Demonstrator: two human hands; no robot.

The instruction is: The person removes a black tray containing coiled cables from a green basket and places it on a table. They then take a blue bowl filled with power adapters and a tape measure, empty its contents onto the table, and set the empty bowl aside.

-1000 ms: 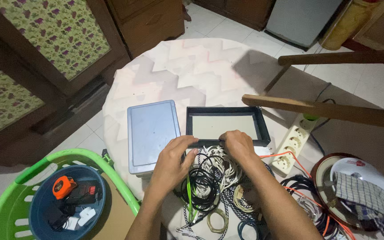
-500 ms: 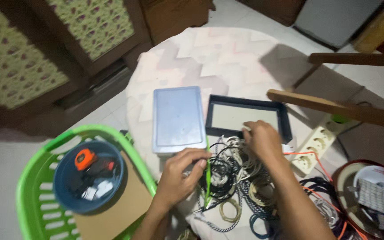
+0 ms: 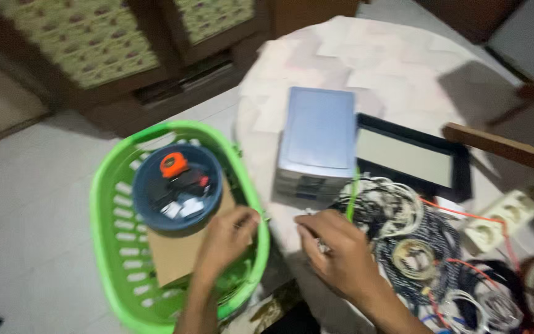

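My left hand (image 3: 224, 240) hovers over the near rim of the green laundry basket (image 3: 106, 204), fingers curled; blur hides whether it holds anything. My right hand (image 3: 335, 250) is at the left edge of the tangled cable pile (image 3: 415, 247) on the round table, fingers closed around a pale cable. A bright green cable (image 3: 353, 192) runs up from beside that hand toward the grey drawer box (image 3: 317, 133). The black tray (image 3: 412, 158) with a pale inside lies right of the box.
Inside the basket is a blue bowl (image 3: 177, 185) holding an orange tape measure (image 3: 172, 164) and small gadgets, resting on brown cardboard (image 3: 177, 253). A white power strip (image 3: 495, 222) lies right of the pile. A wooden bar (image 3: 502, 148) crosses the right. Cupboards stand behind.
The view has swung left and down. My left hand moved from the pile to over the basket rim. My right hand slid to the pile's left edge.
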